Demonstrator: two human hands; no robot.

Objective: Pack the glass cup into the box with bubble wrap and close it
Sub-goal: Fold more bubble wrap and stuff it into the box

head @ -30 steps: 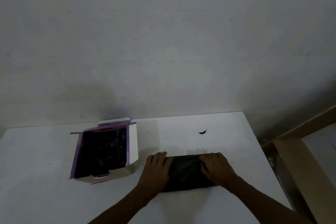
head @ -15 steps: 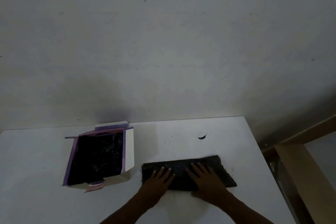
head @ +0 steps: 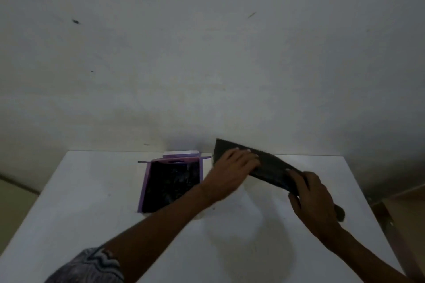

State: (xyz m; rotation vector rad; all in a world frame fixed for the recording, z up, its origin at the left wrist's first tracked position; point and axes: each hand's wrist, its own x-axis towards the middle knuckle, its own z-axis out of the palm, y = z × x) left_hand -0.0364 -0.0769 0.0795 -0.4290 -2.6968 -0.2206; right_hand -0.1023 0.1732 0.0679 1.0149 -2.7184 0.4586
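A dark folded sheet of bubble wrap (head: 271,169) is lifted off the white table (head: 92,213), tilted with its far left end up. My left hand (head: 232,173) holds its upper left part, fingers laid over it. My right hand (head: 312,200) grips its lower right end. An open purple and white box (head: 148,181) stands to the left of my hands, its inside dark with a dark lining. No glass cup shows in this view.
A pale wall (head: 207,53) rises directly behind the table. At the far right, past the table edge, stands a brown wooden frame (head: 395,218). A patterned sleeve (head: 92,266) covers my left upper arm.
The dark sheet lay flat under both palms; now both hands have lifted it off the table and tilted it. The camera view has shifted right, so the box appears nearer the centre.
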